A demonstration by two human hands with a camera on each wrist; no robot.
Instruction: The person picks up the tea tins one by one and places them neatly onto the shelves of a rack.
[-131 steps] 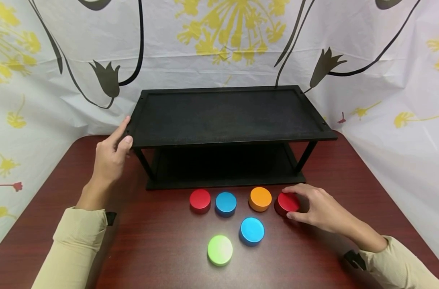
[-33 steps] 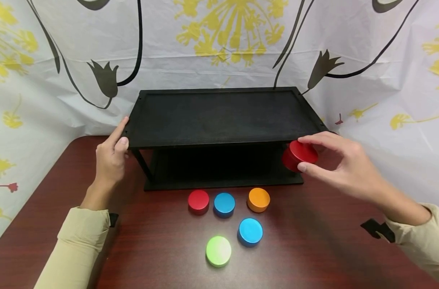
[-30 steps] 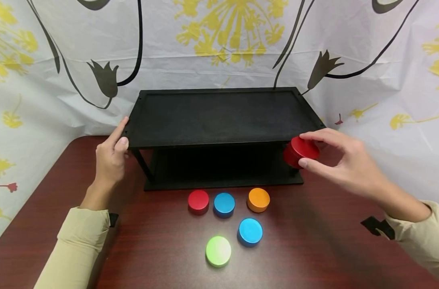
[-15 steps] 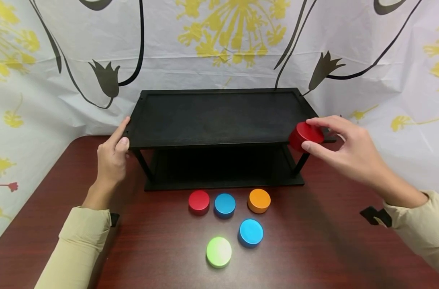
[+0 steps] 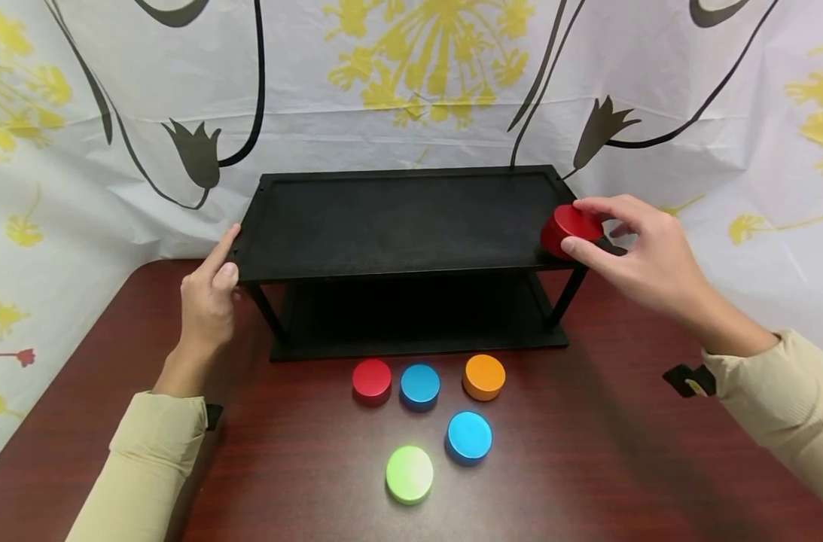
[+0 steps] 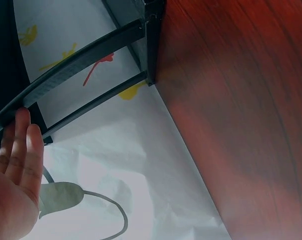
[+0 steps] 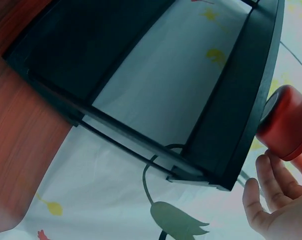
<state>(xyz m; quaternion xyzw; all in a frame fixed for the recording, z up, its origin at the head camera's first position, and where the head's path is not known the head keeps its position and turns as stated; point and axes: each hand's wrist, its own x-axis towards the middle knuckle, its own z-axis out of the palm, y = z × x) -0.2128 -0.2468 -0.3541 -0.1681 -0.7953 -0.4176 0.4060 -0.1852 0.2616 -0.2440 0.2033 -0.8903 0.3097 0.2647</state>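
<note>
In the head view my right hand (image 5: 655, 248) holds a short red cylinder (image 5: 574, 228) between thumb and fingers. The cylinder overlaps the front right corner of the upper tier of a black two-tier shelf (image 5: 397, 222). In the right wrist view the red cylinder (image 7: 285, 122) appears right beside the upper tier's edge, fingers at its side. My left hand (image 5: 209, 301) rests against the shelf's left edge, index finger along it and thumb by the front corner. Straight fingers (image 6: 33, 152) touch the side rail in the left wrist view.
On the brown table (image 5: 303, 467) before the shelf lie another red cylinder (image 5: 372, 381), a blue one (image 5: 420, 386), an orange one (image 5: 483, 376), a second blue one (image 5: 468, 436) and a green one (image 5: 409, 474). A patterned white cloth (image 5: 411, 113) hangs behind and at both sides.
My right hand has picked up the red cylinder from the table and raised it from in front of the shelf to the upper tier's right front corner. The left hand stays at the shelf.
</note>
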